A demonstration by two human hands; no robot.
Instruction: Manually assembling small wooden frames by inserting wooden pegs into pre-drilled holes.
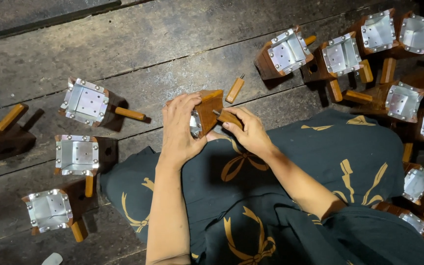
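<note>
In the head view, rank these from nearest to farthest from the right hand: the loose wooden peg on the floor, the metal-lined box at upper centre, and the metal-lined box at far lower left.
From the right hand:
1. Loose wooden peg, just above the hands.
2. Upper-centre box, up and to the right.
3. Lower-left box, far across the floor planks.

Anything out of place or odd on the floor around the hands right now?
One thing stands out: a loose wooden handle lies alone on the plank floor just beyond the hands, joined to no box. The other metal-lined wooden boxes, such as the one at left, each have a handle fitted. Nothing looks spilled or broken.
</note>
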